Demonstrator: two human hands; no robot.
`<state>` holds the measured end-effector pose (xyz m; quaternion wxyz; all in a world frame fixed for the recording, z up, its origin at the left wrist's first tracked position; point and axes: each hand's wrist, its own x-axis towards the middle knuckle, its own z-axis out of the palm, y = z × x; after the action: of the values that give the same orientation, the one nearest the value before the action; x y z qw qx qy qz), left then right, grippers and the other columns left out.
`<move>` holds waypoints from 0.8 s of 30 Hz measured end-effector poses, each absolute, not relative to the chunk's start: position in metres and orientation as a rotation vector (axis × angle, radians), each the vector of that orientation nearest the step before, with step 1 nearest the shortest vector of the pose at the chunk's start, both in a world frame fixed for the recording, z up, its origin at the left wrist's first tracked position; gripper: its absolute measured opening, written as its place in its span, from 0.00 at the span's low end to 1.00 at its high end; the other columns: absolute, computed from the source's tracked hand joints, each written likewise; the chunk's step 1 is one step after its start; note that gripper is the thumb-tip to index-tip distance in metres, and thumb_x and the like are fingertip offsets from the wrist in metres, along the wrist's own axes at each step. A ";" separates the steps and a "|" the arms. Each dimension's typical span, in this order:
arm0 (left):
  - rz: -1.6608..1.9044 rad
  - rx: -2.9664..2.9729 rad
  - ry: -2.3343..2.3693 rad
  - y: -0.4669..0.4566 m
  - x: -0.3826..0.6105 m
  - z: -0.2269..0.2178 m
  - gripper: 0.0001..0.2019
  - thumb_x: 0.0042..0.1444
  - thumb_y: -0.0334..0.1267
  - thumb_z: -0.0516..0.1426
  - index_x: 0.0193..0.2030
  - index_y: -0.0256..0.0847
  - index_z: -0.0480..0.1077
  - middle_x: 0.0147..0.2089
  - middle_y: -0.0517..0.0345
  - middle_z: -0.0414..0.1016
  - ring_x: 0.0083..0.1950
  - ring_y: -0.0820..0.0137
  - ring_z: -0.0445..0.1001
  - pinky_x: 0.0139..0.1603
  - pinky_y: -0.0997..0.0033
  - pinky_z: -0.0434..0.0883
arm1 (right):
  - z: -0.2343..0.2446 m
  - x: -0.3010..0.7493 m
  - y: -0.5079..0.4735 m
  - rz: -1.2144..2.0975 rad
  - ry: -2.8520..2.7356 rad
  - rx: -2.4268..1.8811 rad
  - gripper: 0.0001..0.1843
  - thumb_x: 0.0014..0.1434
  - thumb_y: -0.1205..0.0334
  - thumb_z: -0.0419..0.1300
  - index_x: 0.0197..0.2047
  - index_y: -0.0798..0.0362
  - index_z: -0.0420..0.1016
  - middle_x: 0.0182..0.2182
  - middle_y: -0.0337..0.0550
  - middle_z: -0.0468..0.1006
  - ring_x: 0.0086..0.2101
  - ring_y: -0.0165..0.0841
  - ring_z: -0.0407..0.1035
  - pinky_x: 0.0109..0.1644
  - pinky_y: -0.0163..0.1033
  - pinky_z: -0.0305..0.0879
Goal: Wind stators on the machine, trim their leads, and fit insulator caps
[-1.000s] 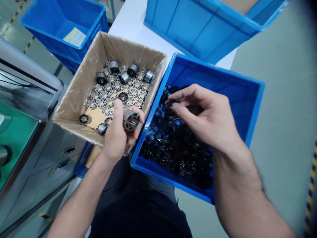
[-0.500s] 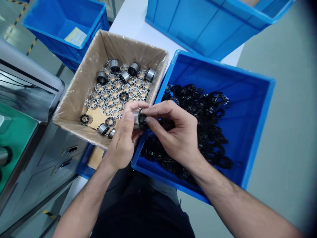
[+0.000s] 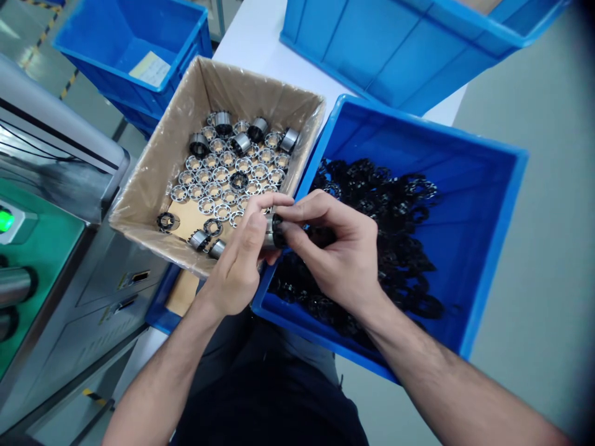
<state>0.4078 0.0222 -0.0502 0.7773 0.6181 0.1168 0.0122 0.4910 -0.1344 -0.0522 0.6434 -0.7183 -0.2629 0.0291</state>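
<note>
My left hand (image 3: 239,266) grips a small metal cylinder (image 3: 269,232) over the near edge between the two boxes. My right hand (image 3: 337,254) pinches a black plastic ring (image 3: 277,231) and presses it against the end of that cylinder. Left of the hands, a cardboard box (image 3: 153,167) lined with clear plastic holds several rows of metal cylinders (image 3: 227,167). A blue bin (image 3: 493,248) on the right holds a heap of black plastic rings (image 3: 395,210).
A large blue crate (image 3: 381,43) stands at the back on the white table (image 3: 253,37). Another blue crate (image 3: 121,68) with a paper slip sits lower at the far left. A grey-green machine (image 3: 41,204) with a lit green lamp is on the left.
My right hand left the heap of black rings with one ring and came to the cylinder in my left hand. Both hands now meet over the bin's near-left corner.
</note>
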 end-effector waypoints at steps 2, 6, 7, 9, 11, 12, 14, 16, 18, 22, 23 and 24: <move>-0.010 1.308 0.223 0.023 0.409 -0.051 0.27 0.85 0.68 0.57 0.68 0.50 0.79 0.47 0.56 0.83 0.34 0.70 0.77 0.33 0.66 0.73 | -0.050 0.492 -0.136 0.039 -0.623 -1.643 0.08 0.73 0.68 0.73 0.47 0.43 0.92 0.41 0.42 0.87 0.40 0.37 0.82 0.45 0.46 0.83; -0.016 1.258 0.234 0.024 0.414 -0.053 0.26 0.75 0.67 0.70 0.50 0.44 0.77 0.44 0.55 0.87 0.31 0.70 0.84 0.27 0.72 0.69 | -0.047 0.496 -0.141 -0.053 -0.530 -1.678 0.07 0.84 0.52 0.69 0.54 0.40 0.90 0.42 0.42 0.84 0.38 0.37 0.80 0.47 0.48 0.85; -0.013 1.273 0.256 0.024 0.415 -0.053 0.26 0.72 0.65 0.74 0.47 0.44 0.75 0.42 0.56 0.86 0.30 0.70 0.83 0.26 0.72 0.68 | -0.047 0.494 -0.141 -0.057 -0.480 -1.675 0.11 0.87 0.46 0.65 0.57 0.38 0.89 0.42 0.42 0.83 0.37 0.37 0.79 0.47 0.49 0.85; -0.061 1.344 0.249 0.023 0.414 -0.051 0.23 0.69 0.60 0.78 0.48 0.46 0.76 0.37 0.61 0.84 0.28 0.71 0.79 0.27 0.72 0.67 | -0.048 0.489 -0.140 -0.043 -0.418 -1.654 0.18 0.89 0.39 0.58 0.61 0.37 0.85 0.42 0.41 0.81 0.35 0.37 0.78 0.48 0.50 0.87; -0.093 1.433 0.166 0.023 0.413 -0.050 0.20 0.69 0.55 0.79 0.50 0.48 0.80 0.35 0.63 0.81 0.30 0.71 0.75 0.30 0.70 0.69 | -0.048 0.482 -0.137 -0.003 -0.447 -1.587 0.17 0.90 0.40 0.56 0.62 0.36 0.83 0.42 0.41 0.81 0.35 0.36 0.78 0.47 0.50 0.87; -0.072 1.471 0.127 0.023 0.411 -0.050 0.18 0.69 0.54 0.79 0.49 0.47 0.81 0.35 0.63 0.80 0.32 0.71 0.74 0.32 0.69 0.70 | -0.048 0.480 -0.136 0.016 -0.488 -1.537 0.15 0.90 0.43 0.56 0.61 0.35 0.83 0.43 0.41 0.82 0.35 0.36 0.79 0.48 0.50 0.86; 0.037 1.513 0.106 0.023 0.409 -0.050 0.18 0.69 0.53 0.78 0.43 0.46 0.81 0.37 0.61 0.79 0.35 0.70 0.71 0.36 0.68 0.72 | -0.047 0.478 -0.136 0.061 -0.574 -1.468 0.12 0.89 0.46 0.59 0.62 0.35 0.85 0.46 0.43 0.84 0.41 0.38 0.82 0.51 0.50 0.87; 0.136 1.520 0.185 0.022 0.407 -0.053 0.20 0.74 0.59 0.74 0.42 0.46 0.80 0.38 0.59 0.78 0.35 0.69 0.70 0.36 0.66 0.71 | -0.044 0.482 -0.138 0.116 -0.603 -1.487 0.13 0.84 0.42 0.68 0.62 0.36 0.85 0.50 0.45 0.87 0.49 0.42 0.84 0.54 0.52 0.89; 0.190 1.526 0.271 0.022 0.406 -0.055 0.23 0.76 0.64 0.70 0.42 0.47 0.80 0.38 0.57 0.78 0.36 0.66 0.71 0.35 0.65 0.70 | -0.041 0.489 -0.141 0.178 -0.564 -1.543 0.18 0.76 0.40 0.77 0.59 0.39 0.87 0.50 0.46 0.88 0.49 0.43 0.85 0.51 0.50 0.90; 0.192 1.333 0.310 0.024 0.409 -0.052 0.22 0.76 0.67 0.70 0.55 0.51 0.82 0.41 0.57 0.79 0.36 0.66 0.73 0.34 0.65 0.71 | -0.039 0.500 -0.146 0.264 -0.465 -1.518 0.14 0.72 0.48 0.83 0.52 0.42 0.89 0.38 0.39 0.88 0.31 0.34 0.81 0.35 0.41 0.86; 0.170 1.233 0.330 0.024 0.411 -0.051 0.21 0.77 0.65 0.69 0.62 0.53 0.82 0.44 0.57 0.80 0.37 0.67 0.74 0.34 0.66 0.71 | -0.039 0.500 -0.146 0.276 -0.446 -1.500 0.13 0.72 0.48 0.83 0.52 0.42 0.89 0.35 0.37 0.88 0.28 0.32 0.79 0.32 0.40 0.85; 0.137 1.155 0.354 0.024 0.413 -0.050 0.23 0.78 0.64 0.68 0.69 0.55 0.80 0.45 0.57 0.81 0.37 0.67 0.74 0.34 0.66 0.71 | -0.040 0.500 -0.146 0.282 -0.432 -1.480 0.14 0.72 0.47 0.83 0.52 0.41 0.90 0.34 0.36 0.87 0.26 0.32 0.78 0.31 0.40 0.84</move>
<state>0.4128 0.0245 -0.0501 0.8208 0.5427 0.1662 0.0642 0.5000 -0.1456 -0.0401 0.7084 -0.6666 -0.1944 0.1269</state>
